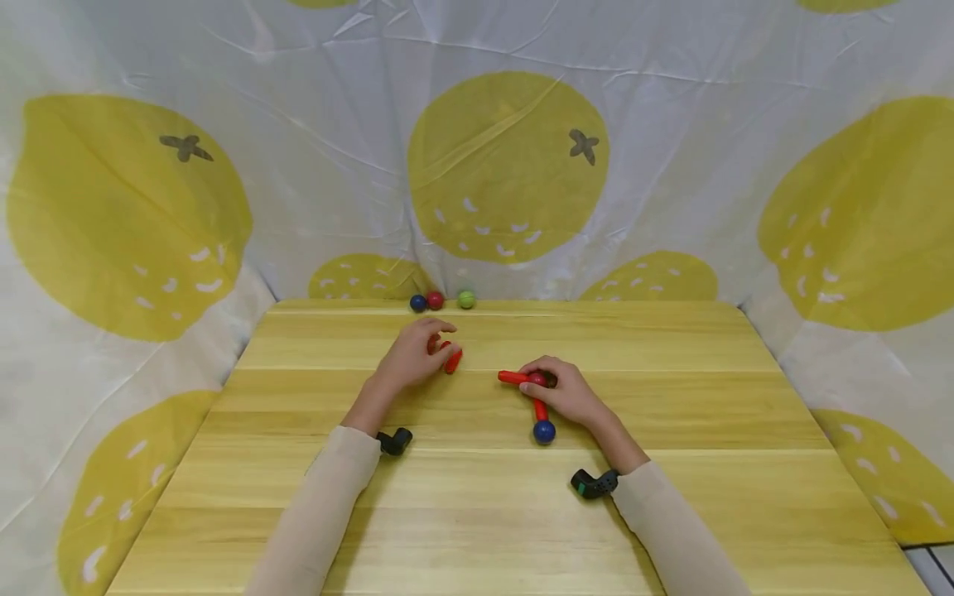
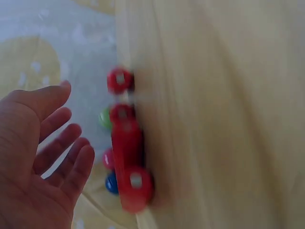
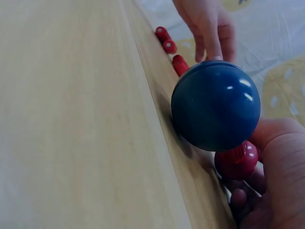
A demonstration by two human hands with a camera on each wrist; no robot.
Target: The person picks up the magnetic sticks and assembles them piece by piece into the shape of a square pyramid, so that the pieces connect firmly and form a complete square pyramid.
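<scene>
My right hand [image 1: 564, 392] grips a joined piece by its red ball [image 1: 537, 379], thumb and fingers around the ball. One red rod [image 1: 513, 377] points left from that ball, and a second red rod [image 1: 540, 410] runs toward me to a blue ball [image 1: 544, 432]. In the right wrist view the blue ball [image 3: 216, 106] looms large in front of the red ball [image 3: 237, 161]. Over several loose red rods [image 1: 454, 362] hovers my left hand [image 1: 408, 358], fingers loosely bent. The left wrist view shows its palm [image 2: 28, 191] holding nothing, beside blurred red rods [image 2: 127, 148] with pale end spots.
Along the table's back edge sit another blue ball [image 1: 418, 304], another red ball [image 1: 436, 300] and a green ball [image 1: 466, 300]. A lemon-print cloth [image 1: 507, 165] hangs behind the wooden table [image 1: 477, 513] and down its sides.
</scene>
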